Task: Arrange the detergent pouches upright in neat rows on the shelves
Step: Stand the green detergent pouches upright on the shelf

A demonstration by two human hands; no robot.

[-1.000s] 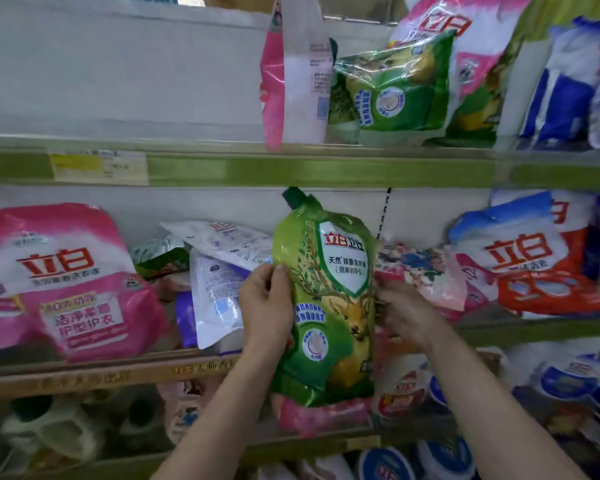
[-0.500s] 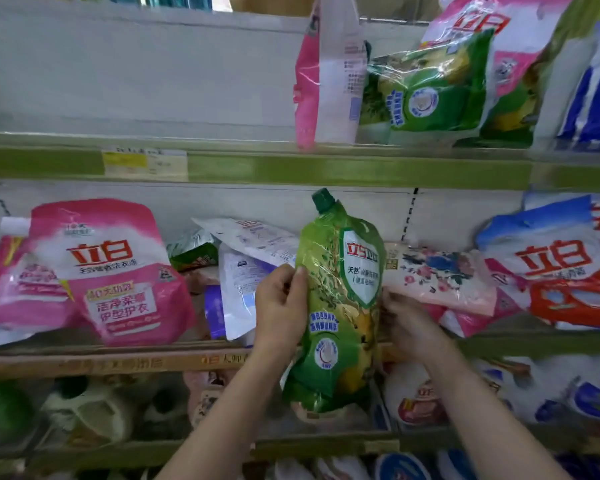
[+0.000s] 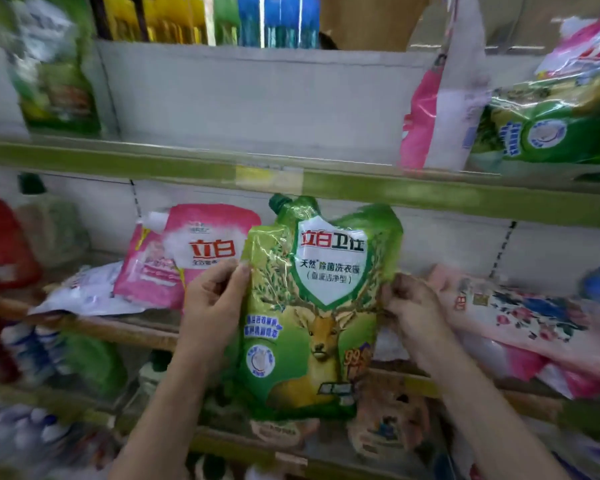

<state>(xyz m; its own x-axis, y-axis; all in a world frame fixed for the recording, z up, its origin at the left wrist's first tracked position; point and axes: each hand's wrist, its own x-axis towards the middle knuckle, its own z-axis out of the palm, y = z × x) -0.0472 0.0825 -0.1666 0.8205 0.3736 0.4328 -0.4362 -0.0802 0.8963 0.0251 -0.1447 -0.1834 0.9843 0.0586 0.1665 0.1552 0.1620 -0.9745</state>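
A green detergent pouch [image 3: 312, 306] with a deer picture and a green spout cap hangs upright in front of the middle shelf [image 3: 125, 327], its front facing me. My left hand [image 3: 215, 303] grips its left edge and my right hand [image 3: 413, 306] grips its right edge. Behind it to the left a pink pouch [image 3: 201, 251] leans upright on the middle shelf. A floral pink pouch [image 3: 527, 323] lies flat on the right. On the upper shelf [image 3: 187, 164] at right stand a pink-white pouch [image 3: 440, 109] and a slumped green pouch [image 3: 551, 133].
A white pouch [image 3: 84, 292] lies flat left of the pink one. Red and green bottles [image 3: 4, 244] crowd the far left. Lower shelves hold blurred pouches and bottles [image 3: 32, 348]. Yellow and blue bottles [image 3: 278, 19] stand at the top. The upper shelf's left-middle stretch is bare.
The view has swung left and closer. The green pouch has turned from edge-on to face me and sits a little further left, with both hands still on its edges.
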